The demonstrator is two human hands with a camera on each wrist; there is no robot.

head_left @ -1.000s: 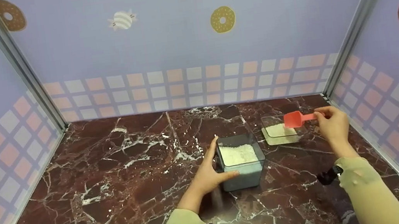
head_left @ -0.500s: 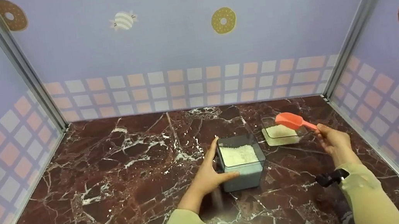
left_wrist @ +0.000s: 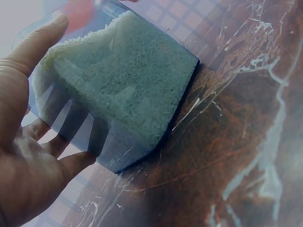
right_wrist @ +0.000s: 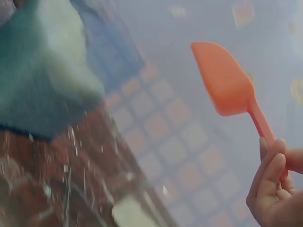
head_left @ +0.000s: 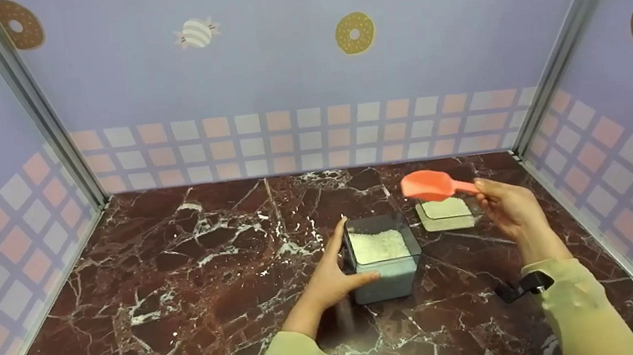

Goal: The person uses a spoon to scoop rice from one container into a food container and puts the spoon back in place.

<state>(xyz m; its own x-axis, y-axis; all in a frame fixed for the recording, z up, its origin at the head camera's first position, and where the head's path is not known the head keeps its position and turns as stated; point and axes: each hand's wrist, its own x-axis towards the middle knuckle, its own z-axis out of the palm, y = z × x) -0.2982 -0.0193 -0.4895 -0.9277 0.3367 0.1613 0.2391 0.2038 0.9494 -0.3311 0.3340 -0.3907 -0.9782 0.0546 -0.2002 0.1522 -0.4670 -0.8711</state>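
Observation:
A tall, clear, dark-tinted container [head_left: 390, 281] stands on the counter, filled well up with white rice [left_wrist: 123, 75]. My left hand [head_left: 327, 275] holds it at its left side, thumb across the near face and fingers spread along the other side. My right hand [head_left: 512, 205] pinches the end of the handle of an orange-red scoop [head_left: 430, 185]. The scoop is held up in the air, its bowl pointing left, over the smaller dish and behind the tall container. That shallow clear dish [head_left: 450, 223], right of the tall container, has rice in it too.
The dark red marble counter [head_left: 184, 295] carries scattered white specks left of the container. Purple patterned walls [head_left: 277, 71] enclose the back and both sides, with metal posts [head_left: 573, 24] at the corners. A black wrist device [head_left: 524, 286] sits at the right sleeve.
My right hand has carried the scoop up and left from over the small dish, turning its bowl along the way. The left hand and the tall container have stayed in place.

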